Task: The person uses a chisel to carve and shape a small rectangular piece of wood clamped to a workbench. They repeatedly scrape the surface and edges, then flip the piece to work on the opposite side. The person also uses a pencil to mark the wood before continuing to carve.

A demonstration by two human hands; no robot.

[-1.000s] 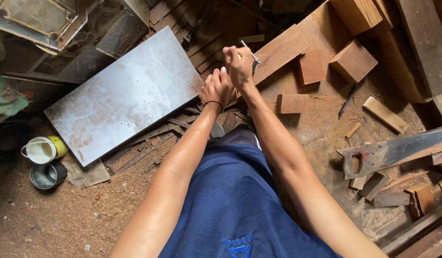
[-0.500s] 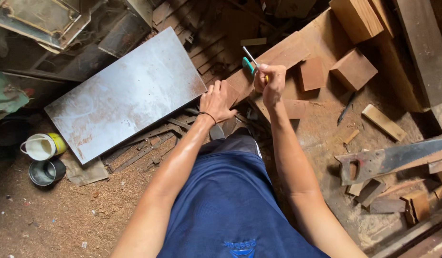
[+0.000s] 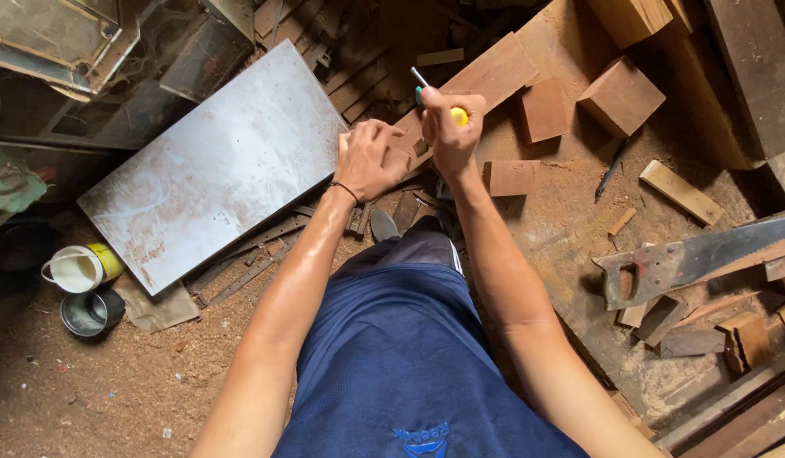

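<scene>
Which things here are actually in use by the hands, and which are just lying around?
In use: screwdriver gripped in right hand; wooden plank under left hand.

Lying about: handsaw, wood blocks, metal sheet, white cup, dark tin.

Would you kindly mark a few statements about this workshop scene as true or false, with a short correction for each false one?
1. The right hand grips a tool with a yellow and green handle. True.
2. The left hand holds the saw. False: the saw lies on the bench at the right, away from both hands; the left hand rests on a wooden plank.
3. A metal sheet lies to the left of the hands. True.
4. The white cup stands on the metal sheet. False: it stands on the sawdust floor beside the sheet.
</scene>
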